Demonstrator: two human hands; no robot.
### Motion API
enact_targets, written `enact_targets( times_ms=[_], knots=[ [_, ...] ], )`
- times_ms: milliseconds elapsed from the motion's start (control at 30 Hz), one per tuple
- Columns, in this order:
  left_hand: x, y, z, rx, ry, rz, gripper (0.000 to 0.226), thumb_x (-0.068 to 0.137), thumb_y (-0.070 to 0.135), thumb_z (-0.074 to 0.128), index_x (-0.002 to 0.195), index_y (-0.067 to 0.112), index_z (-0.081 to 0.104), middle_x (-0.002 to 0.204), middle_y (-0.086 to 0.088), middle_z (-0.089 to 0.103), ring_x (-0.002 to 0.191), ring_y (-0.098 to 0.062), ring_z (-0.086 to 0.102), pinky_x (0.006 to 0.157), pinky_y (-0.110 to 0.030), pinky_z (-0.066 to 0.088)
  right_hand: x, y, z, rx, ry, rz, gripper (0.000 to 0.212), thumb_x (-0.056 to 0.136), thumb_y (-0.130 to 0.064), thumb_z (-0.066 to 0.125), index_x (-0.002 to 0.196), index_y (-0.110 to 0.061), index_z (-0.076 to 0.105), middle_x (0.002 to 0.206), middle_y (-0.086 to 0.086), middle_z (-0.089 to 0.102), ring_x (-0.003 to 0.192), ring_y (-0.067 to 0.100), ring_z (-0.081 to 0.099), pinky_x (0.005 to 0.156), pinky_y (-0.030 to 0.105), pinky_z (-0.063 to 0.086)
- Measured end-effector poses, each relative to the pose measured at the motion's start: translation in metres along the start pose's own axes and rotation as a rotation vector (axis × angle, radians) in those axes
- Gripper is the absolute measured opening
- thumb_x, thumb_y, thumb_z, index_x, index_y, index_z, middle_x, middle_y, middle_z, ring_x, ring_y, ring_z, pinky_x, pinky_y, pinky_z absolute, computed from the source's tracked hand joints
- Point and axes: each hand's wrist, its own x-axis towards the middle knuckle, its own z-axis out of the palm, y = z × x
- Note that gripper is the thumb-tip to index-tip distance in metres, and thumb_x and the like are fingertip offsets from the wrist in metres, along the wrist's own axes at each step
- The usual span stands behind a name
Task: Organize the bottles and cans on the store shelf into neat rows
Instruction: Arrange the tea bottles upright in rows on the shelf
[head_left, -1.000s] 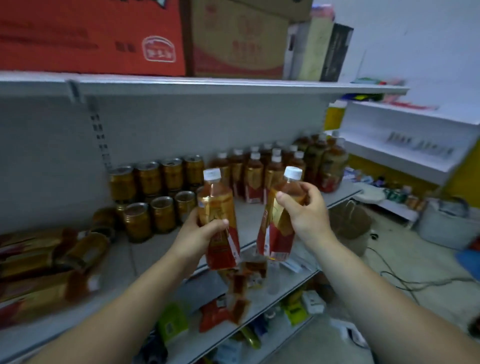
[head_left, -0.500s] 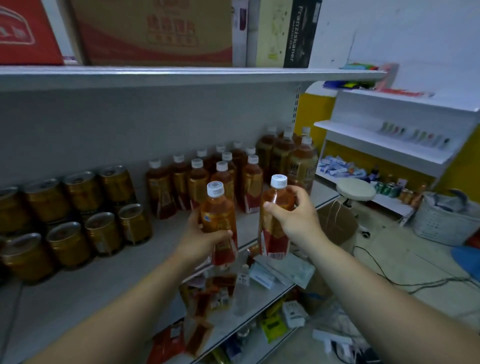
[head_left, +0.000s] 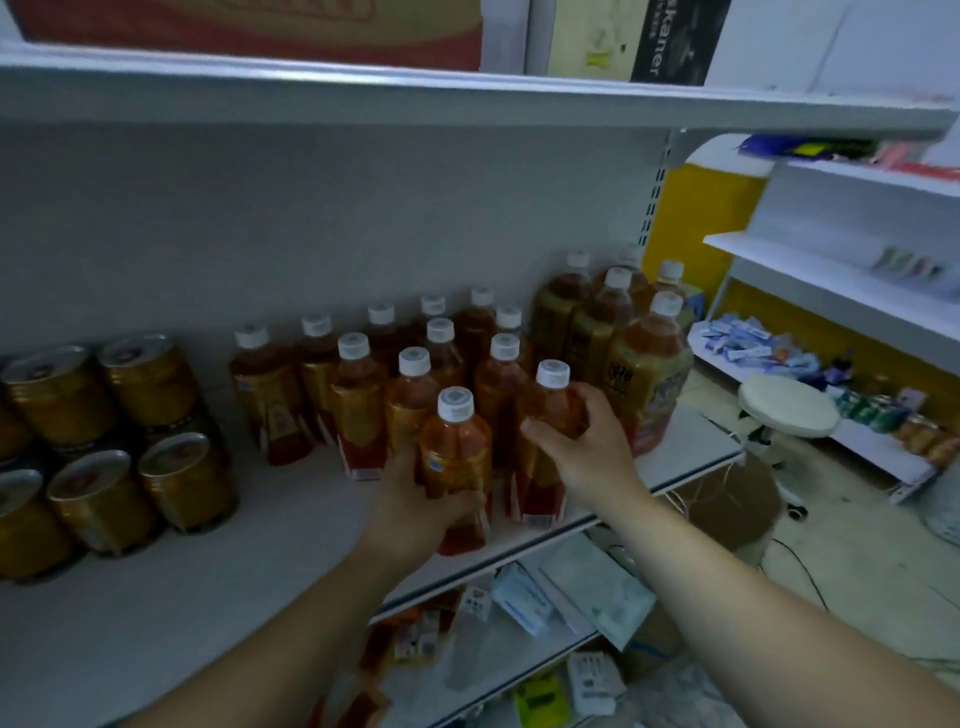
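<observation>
Tea bottles (head_left: 457, 457) (head_left: 545, 441) (amber-filled), gripped upright by both hands (head_left: 415, 501) (head_left: 592, 452), shelf (head_left: 208, 571)

The middle shelf (head_left: 260, 597) ran across the centre of the frame, with the upper shelf (head_left: 467, 98) above it along the top edge and cartons (head_left: 597, 36) standing on that. On the middle shelf the cans (head_left: 145, 457) sat at the left in two rows, one behind the other. The small bottles (head_left: 358, 395) stood in rows at centre, and the large bottles (head_left: 644, 374) were just right of them. In front of the small bottles, near the front edge, the left hand (head_left: 415, 514) gripped the nearer bottle (head_left: 457, 447). Just right of it the right hand (head_left: 587, 452) gripped the farther bottle (head_left: 545, 410). The lower shelf (head_left: 519, 639) lay beneath at bottom centre. A stool (head_left: 787, 410) stood at right, before the side shelving (head_left: 831, 270).
</observation>
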Motion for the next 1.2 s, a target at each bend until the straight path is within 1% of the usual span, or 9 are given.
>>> enact_targets(
  times_ms=[167,300,467,600,733,800,1033,1100,1200],
  knots=[
    [0.003,0.002,0.034,0.059,0.174,0.041,0.055,0.061,0.026,0.082,0.106,0.040,0.052,0.109,0.014,0.060,0.098,0.000,0.058,0.082,-0.025,0.046,0.023,0.013,-0.020,0.029,-0.131,-0.081,0.052,0.066,-0.056,0.074,0.109,-0.053,0.045,0.097,-0.039,0.058,0.092,-0.019,0.053,0.075,0.014,0.041],
    [0.007,0.003,0.055,0.001,0.218,0.042,0.060,0.065,0.019,0.081,0.111,0.043,0.051,0.109,0.015,0.064,0.098,0.006,0.060,0.080,-0.018,0.049,0.035,0.020,-0.039,-0.011,-0.295,-0.128,0.054,0.072,-0.050,0.075,0.111,-0.056,0.037,0.102,-0.032,0.054,0.091,-0.025,0.048,0.071,0.006,0.037],
    [0.017,0.005,0.069,0.044,0.214,-0.074,0.076,0.068,0.022,0.081,0.130,0.030,0.039,0.114,0.011,0.061,0.107,-0.012,0.058,0.095,-0.043,0.047,0.043,0.029,-0.055,-0.012,-0.375,-0.160,0.058,0.072,-0.049,0.076,0.114,-0.054,0.036,0.102,-0.031,0.053,0.089,-0.025,0.047,0.071,0.006,0.035],
    [0.024,0.015,0.074,0.036,0.122,-0.132,0.084,0.064,0.027,0.082,0.125,0.044,0.028,0.112,0.014,0.057,0.104,-0.007,0.056,0.081,-0.027,0.049,0.050,0.036,-0.065,0.019,-0.339,-0.154,0.052,0.072,-0.051,0.073,0.111,-0.055,0.040,0.106,-0.028,0.055,0.092,-0.018,0.050,0.073,0.011,0.037],
    [0.030,0.016,0.079,0.038,0.095,-0.143,0.090,0.055,0.033,0.082,0.125,0.043,0.027,0.118,0.009,0.057,0.113,-0.015,0.054,0.094,-0.041,0.047,0.053,0.035,-0.069,0.018,-0.326,-0.157,0.044,0.073,-0.048,0.074,0.101,-0.061,0.041,0.102,-0.030,0.054,0.088,-0.025,0.047,0.069,0.008,0.034],
    [0.030,0.014,0.084,0.052,0.086,-0.125,0.085,0.054,0.036,0.082,0.121,0.048,0.031,0.115,0.013,0.060,0.110,-0.011,0.057,0.095,-0.041,0.048,0.051,0.035,-0.068,0.027,-0.318,-0.160,0.045,0.074,-0.047,0.075,0.102,-0.058,0.041,0.102,-0.031,0.053,0.088,-0.026,0.046,0.069,0.007,0.034],
    [0.029,0.019,0.092,0.076,0.002,-0.060,0.081,0.060,0.035,0.081,0.122,0.049,0.031,0.099,0.038,0.060,0.094,0.018,0.056,0.070,-0.006,0.046,0.050,0.037,-0.068,0.055,-0.271,-0.174,0.049,0.076,-0.043,0.075,0.109,-0.053,0.041,0.104,-0.031,0.053,0.090,-0.028,0.045,0.065,-0.001,0.036],
    [0.029,0.019,0.090,0.076,0.000,-0.070,0.078,0.058,0.038,0.081,0.115,0.057,0.031,0.101,0.032,0.063,0.096,0.014,0.058,0.079,-0.014,0.049,0.052,0.037,-0.066,0.057,-0.280,-0.171,0.048,0.077,-0.044,0.074,0.109,-0.054,0.041,0.102,-0.031,0.054,0.090,-0.028,0.046,0.066,0.001,0.037],
    [0.028,0.015,0.084,0.036,0.029,-0.089,0.078,0.053,0.043,0.081,0.112,0.059,0.033,0.113,0.018,0.062,0.109,-0.004,0.058,0.096,-0.040,0.048,0.055,0.033,-0.061,0.023,-0.313,-0.180,0.047,0.078,-0.047,0.072,0.109,-0.056,0.038,0.102,-0.032,0.053,0.089,-0.030,0.043,0.066,0.002,0.034]
  ],
)
